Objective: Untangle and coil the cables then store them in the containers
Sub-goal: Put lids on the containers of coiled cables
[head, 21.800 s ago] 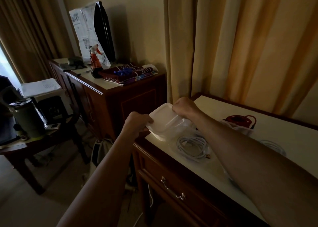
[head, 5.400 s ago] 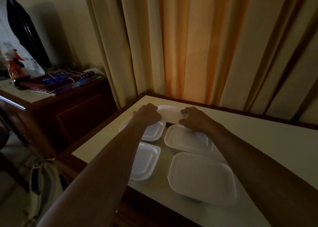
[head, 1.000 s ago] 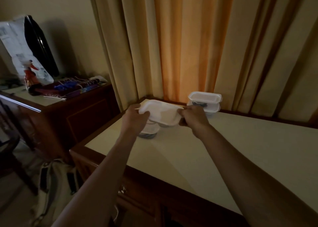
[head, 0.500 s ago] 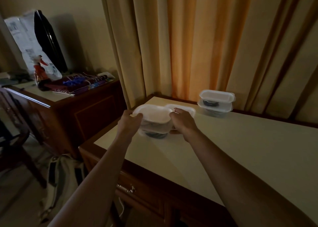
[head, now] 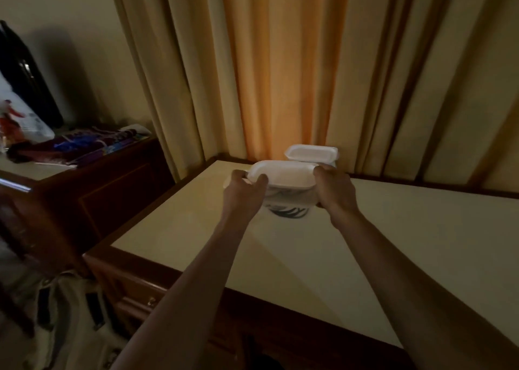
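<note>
- Left hand point(head: 243, 190) and right hand point(head: 334, 190) grip a lidded container point(head: 283, 177), fingers curled round its ends, above the tabletop point(head: 393, 229).
- Dark cable point(head: 289, 212) coiled inside.

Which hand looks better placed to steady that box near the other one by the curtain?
Probably the right hand: it grips the held container on the side nearest the rear container.

Cream-topped wooden desk point(head: 393, 243) — two stacks of lidded containers point(head: 310, 154) at back.

Left hand point(head: 241, 190) and right hand point(head: 334, 191) grip a lidded container point(head: 282, 177).
</note>
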Motion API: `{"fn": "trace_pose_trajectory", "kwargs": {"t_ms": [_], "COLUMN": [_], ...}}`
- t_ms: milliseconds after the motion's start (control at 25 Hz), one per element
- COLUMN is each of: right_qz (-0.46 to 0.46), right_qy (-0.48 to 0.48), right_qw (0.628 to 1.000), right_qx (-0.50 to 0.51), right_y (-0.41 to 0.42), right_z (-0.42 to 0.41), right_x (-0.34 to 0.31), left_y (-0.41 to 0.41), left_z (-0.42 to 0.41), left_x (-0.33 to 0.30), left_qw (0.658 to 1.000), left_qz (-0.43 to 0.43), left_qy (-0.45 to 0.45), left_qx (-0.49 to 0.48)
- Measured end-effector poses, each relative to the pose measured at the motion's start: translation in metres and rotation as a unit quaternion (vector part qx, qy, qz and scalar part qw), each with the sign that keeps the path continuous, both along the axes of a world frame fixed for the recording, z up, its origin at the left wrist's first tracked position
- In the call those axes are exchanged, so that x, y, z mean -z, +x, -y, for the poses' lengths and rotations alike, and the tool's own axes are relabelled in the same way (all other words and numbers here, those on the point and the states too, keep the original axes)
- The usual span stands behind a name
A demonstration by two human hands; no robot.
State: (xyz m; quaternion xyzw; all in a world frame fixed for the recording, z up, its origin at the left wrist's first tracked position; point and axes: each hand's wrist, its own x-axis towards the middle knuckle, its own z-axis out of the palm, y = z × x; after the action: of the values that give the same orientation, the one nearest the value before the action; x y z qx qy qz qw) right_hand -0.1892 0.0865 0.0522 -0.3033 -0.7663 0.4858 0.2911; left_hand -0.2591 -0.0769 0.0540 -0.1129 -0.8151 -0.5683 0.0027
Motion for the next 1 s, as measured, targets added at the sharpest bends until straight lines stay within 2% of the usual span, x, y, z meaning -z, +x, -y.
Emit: {"fn": "trace_pose_trajectory", "kwargs": {"t_ms": [160, 320, 440, 600, 760, 880, 1000], "right_qz": [-0.023, -0.028, -0.041, -0.047, -0.079, -0.065, -0.035], "right_qy": [-0.024, -0.073, -0.053, -0.006, -0.049, -0.033, -0.007], "right_qw": [0.996, 0.981, 0.977, 0.984, 0.991, 0.995, 0.997], "right_qx": [0.089, 0.175, 0.203, 0.17, 0.094, 0.073, 0.075], "right_y": [0.033, 0.053, 0.056, 0.044, 0.036, 0.027, 0.018], "right_z": [-0.058, -0.111, -0.145, -0.172, -0.188, -0.199, -0.208], "right_x": [0.0, 0.019, 0.035, 0.04, 0.046, 0.048, 0.045], "left_y": [0.029, 0.05, 0.05, 0.041, 0.022, 0.012, 0.005], "left_z": [-0.074, -0.133, -0.171, -0.208, -0.233, -0.246, -0.251], "left_x": [0.0, 0.02, 0.035, 0.046, 0.057, 0.064, 0.064], "left_qw": [0.999, 0.989, 0.986, 0.981, 0.98, 0.979, 0.975], "left_qz": [-0.007, -0.04, -0.024, -0.052, -0.091, -0.142, -0.139], "left_qy": [0.007, 0.029, 0.027, 0.023, 0.003, -0.037, -0.073], "left_qx": [0.047, 0.14, 0.165, 0.187, 0.178, 0.145, 0.16]}}
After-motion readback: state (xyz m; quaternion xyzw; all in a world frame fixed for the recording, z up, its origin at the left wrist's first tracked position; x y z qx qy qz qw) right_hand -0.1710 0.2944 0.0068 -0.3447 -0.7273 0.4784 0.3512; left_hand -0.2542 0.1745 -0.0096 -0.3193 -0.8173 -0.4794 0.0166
